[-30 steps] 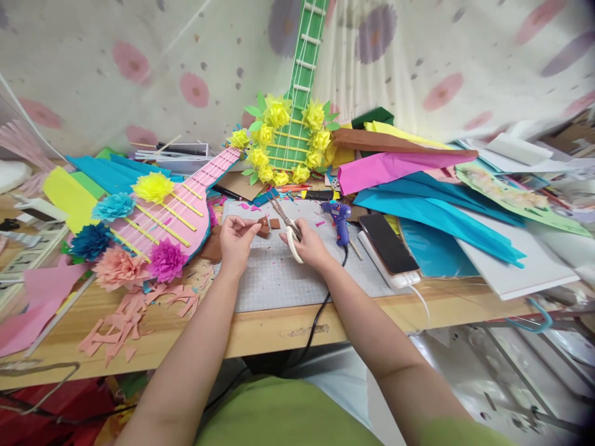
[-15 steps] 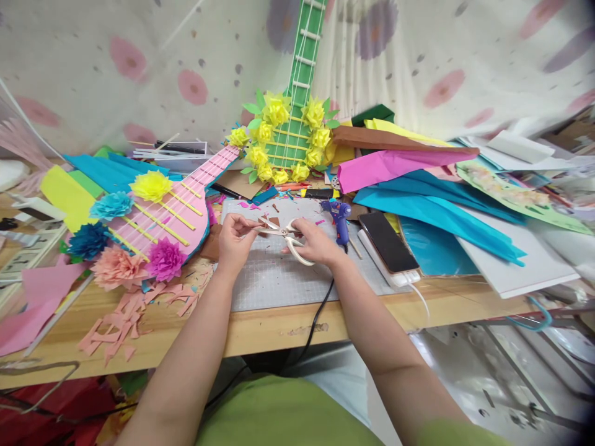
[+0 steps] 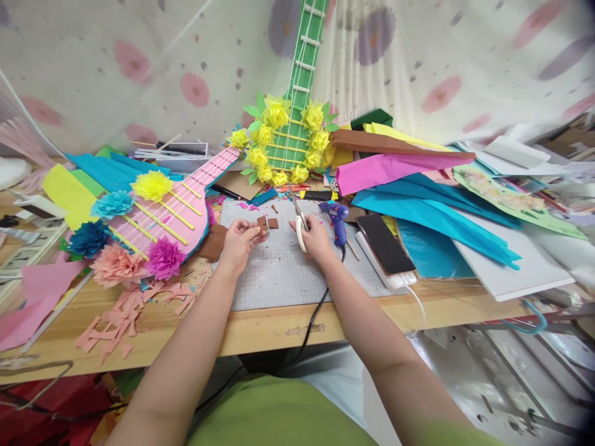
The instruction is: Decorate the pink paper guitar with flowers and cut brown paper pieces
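My right hand (image 3: 314, 236) is closed round the white handles of a pair of scissors (image 3: 299, 214), whose blades point away from me. My left hand (image 3: 240, 244) pinches a small brown paper piece (image 3: 262, 223) between thumb and fingers. Just past its fingertips, another small brown piece (image 3: 273, 223) lies on the grey cutting mat (image 3: 274, 285). Beside my left wrist is a larger brown paper scrap (image 3: 214, 243). A blue glue gun (image 3: 340, 222) rests right of my right hand, its black cable running toward me.
On the left lies a pink paper guitar (image 3: 190, 214) with paper flowers; a green one (image 3: 297, 133) with yellow flowers stands behind the mat. A phone (image 3: 385, 243) rests on a white power bank or strip. Coloured paper (image 3: 437, 210) is piled right, pink scraps (image 3: 121, 316) front left.
The scissors have come away from my left hand and swung round, blades now pointing forward. A small brown piece now shows on the mat near my left fingertips.
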`<state>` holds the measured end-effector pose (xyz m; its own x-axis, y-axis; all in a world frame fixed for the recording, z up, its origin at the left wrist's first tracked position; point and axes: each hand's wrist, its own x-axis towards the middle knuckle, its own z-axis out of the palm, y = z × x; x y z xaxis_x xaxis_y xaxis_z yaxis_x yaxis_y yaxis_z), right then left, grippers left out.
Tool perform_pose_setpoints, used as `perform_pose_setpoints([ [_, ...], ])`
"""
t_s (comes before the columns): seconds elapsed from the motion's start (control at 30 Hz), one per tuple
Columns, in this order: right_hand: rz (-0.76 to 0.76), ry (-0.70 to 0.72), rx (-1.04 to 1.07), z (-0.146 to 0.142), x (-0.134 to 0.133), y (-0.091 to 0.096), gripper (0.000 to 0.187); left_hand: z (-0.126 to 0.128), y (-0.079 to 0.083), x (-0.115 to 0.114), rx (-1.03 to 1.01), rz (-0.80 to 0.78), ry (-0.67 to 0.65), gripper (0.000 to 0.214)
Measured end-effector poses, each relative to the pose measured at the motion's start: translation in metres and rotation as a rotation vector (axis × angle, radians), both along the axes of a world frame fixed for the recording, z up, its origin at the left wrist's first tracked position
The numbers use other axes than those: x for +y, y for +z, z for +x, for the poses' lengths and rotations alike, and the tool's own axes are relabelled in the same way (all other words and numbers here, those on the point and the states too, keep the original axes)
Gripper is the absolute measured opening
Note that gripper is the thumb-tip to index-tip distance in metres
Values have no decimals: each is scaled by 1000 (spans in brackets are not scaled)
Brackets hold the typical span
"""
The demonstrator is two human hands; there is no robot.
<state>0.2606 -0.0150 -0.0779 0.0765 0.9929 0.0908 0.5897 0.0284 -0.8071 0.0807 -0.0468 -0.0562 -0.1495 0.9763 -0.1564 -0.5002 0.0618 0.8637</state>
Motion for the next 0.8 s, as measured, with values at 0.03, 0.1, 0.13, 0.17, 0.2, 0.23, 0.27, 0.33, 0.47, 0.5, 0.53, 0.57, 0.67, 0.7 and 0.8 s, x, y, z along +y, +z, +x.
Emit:
perform_pose_setpoints([
  [0.03,-4,1,-2,0,0,0,37,0,2,-1,-37,-44,-5,34],
  [0.1,-7,5,-11,-1,-1,1,36,0,6,-2,-81,-115,-15,30],
  [0.13,-8,6,-14,-1,-2,0,35,0,9,-2,-87,-137,-20,28],
  [0.17,-8,8,-16,-1,-2,0,34,0,12,-2,-84,-152,-25,27],
  [0.2,-6,9,-17,-1,-2,0,34,0,14,-3,-70,-163,-29,26],
  [0.23,-3,10,-17,-1,-1,-1,33,0,16,-3,-47,-168,-31,26],
  [0.27,0,11,-17,-1,-1,-1,33,-1,18,-3,-16,-168,-32,26],
  [0.33,6,12,-22,-1,0,-2,33,-5,21,-3,69,-148,-37,28],
  [0.47,4,10,-42,-1,0,-1,35,-33,34,2,329,-49,-91,34],
  [0.5,2,12,-47,-1,0,-1,35,-43,40,5,410,-23,-113,36],
  [0.53,-1,12,-51,-1,0,-1,36,-55,47,7,498,6,-118,36],
  [0.57,-4,12,-57,-1,0,-1,37,-67,55,9,588,36,-126,35],
  [0.67,-3,14,-76,-1,0,-1,39,-103,79,18,846,80,-156,34],
  [0.7,3,17,-83,-1,0,-1,39,-114,86,21,908,71,-132,34],
  [0.8,14,24,-95,-1,-1,-2,40,-139,96,31,1092,-18,-134,39],
])
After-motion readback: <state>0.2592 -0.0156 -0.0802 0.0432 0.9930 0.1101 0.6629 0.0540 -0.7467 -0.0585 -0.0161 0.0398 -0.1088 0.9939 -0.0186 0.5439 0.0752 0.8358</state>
